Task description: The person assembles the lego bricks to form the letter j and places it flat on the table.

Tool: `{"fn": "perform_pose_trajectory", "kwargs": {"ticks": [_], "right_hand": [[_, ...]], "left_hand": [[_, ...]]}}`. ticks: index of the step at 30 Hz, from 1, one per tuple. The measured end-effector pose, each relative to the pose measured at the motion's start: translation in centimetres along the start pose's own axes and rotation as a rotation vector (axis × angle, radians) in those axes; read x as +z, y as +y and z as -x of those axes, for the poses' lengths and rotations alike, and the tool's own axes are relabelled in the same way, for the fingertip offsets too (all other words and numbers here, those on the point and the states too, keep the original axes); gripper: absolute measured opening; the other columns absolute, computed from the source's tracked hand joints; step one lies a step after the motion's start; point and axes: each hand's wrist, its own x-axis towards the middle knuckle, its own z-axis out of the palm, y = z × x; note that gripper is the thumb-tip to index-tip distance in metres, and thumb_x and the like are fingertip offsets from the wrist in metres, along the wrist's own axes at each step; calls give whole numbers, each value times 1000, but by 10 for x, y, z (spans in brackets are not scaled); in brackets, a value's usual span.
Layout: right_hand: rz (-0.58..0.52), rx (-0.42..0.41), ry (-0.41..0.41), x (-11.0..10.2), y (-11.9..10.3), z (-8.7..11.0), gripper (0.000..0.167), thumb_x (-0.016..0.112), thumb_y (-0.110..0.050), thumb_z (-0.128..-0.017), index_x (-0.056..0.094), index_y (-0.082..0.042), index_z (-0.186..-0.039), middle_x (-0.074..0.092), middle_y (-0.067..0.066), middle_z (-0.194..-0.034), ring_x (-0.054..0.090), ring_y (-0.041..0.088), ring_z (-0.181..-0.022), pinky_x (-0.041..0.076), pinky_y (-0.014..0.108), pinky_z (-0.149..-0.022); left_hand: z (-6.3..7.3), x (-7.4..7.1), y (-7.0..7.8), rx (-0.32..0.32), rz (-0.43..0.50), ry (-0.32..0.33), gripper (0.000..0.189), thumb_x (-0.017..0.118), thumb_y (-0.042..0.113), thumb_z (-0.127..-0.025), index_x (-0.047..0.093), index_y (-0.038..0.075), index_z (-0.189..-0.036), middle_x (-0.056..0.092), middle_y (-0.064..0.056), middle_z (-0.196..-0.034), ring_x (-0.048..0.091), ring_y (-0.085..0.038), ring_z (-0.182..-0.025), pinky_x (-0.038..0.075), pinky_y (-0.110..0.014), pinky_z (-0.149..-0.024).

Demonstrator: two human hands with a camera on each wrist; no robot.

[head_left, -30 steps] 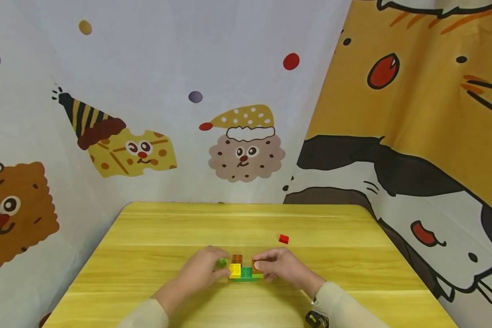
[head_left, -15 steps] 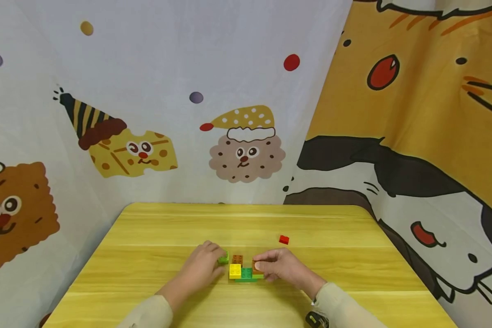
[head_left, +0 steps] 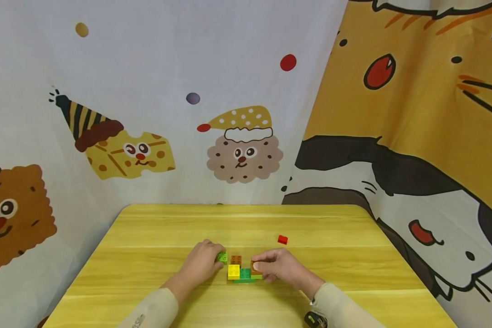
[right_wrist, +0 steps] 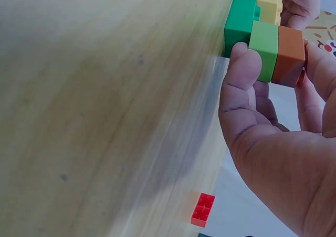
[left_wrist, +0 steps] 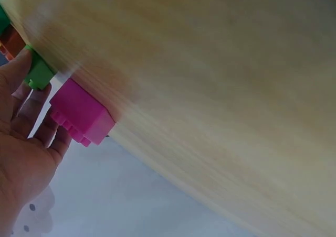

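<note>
My left hand (head_left: 200, 263) pinches a light green brick (left_wrist: 41, 72) between thumb and fingers, just left of the build. Beside those fingers, in the left wrist view, sits a magenta brick (left_wrist: 79, 111); the hand hides it from the head camera. The build has a dark green base brick (head_left: 244, 274) with a yellow brick (head_left: 233, 271) on its left end. On its right end, a second light green brick (right_wrist: 264, 48) carries a brown brick (right_wrist: 290, 56). My right hand (head_left: 286, 268) grips this brown and green pair. Another brown brick (head_left: 236, 259) sits just behind the yellow one.
A small red brick (head_left: 283, 239) lies farther back on the wooden table (head_left: 168, 228), right of the build. Behind the table hangs a cartoon-printed cloth (head_left: 156, 68). A dark object (head_left: 315, 320) is by the right sleeve at the front.
My left hand has moved slightly away from the yellow brick, farther back and left, with the light green brick. My right hand stays on the brown brick.
</note>
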Motion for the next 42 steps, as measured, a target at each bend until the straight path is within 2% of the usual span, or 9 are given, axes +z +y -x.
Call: {"fn": "perform_pose_trajectory", "kwargs": {"ticks": [11, 17, 21, 24, 29, 34, 38, 42], "right_hand": [[15, -27, -19, -2, 3, 1, 41, 66, -41, -80, 64, -17, -114, 65, 4, -106, 65, 27, -80, 56, 40, -70], [45, -61, -36, -4, 6, 6, 56, 69, -39, -78, 53, -17, -127, 56, 10, -117, 65, 31, -81, 55, 41, -71], [47, -74, -36, -3, 8, 9, 59, 71, -35, -77, 50, -16, -129, 52, 12, -120, 64, 27, -83, 55, 40, -72], [32, -73, -26, -1, 9, 12, 53, 71, -32, -77, 53, -16, -124, 52, 12, -119, 64, 24, -87, 55, 40, -72], [26, -88, -5, 2, 11, 13, 43, 72, -29, -77, 58, -17, -116, 54, 12, -115, 64, 22, -91, 56, 40, -72], [15, -103, -5, 5, 10, 12, 40, 71, -27, -78, 59, -17, -115, 56, 12, -113, 64, 23, -92, 56, 41, -72], [15, -109, -10, 6, 9, 12, 38, 70, -27, -79, 60, -17, -114, 57, 11, -113, 64, 23, -92, 55, 40, -72], [14, -108, -9, 6, 10, 10, 39, 71, -28, -79, 60, -17, -114, 57, 10, -113, 64, 22, -91, 55, 40, -72]], "left_hand": [[1, -3, 0, -8, 24, -18, 40, 72, 34, -75, 63, 17, -109, 67, 4, -101, 56, -12, -89, 50, -34, -81], [4, -7, 0, -22, 60, 7, 39, 73, 31, -74, 63, 17, -109, 67, 4, -101, 54, -10, -88, 50, -31, -79], [6, -15, 2, -29, 77, 33, 38, 73, 32, -75, 62, 19, -110, 66, 7, -100, 52, -8, -87, 50, -28, -77], [6, -24, 8, -26, 96, 48, 39, 71, 34, -76, 62, 20, -112, 65, 7, -103, 53, -8, -90, 51, -29, -80], [4, -37, 24, -33, 154, 25, 41, 68, 40, -78, 60, 24, -115, 62, 10, -112, 53, -10, -102, 49, -32, -90], [1, -40, 40, 0, 216, 18, 38, 70, 40, -77, 61, 25, -111, 62, 12, -110, 54, -10, -102, 50, -33, -89], [-2, -41, 50, 42, 255, 22, 37, 71, 41, -76, 63, 25, -108, 64, 13, -105, 55, -10, -98, 50, -30, -85], [-6, -41, 57, 63, 292, 9, 37, 71, 42, -75, 64, 27, -109, 64, 14, -104, 55, -10, -99, 50, -32, -86]]}}
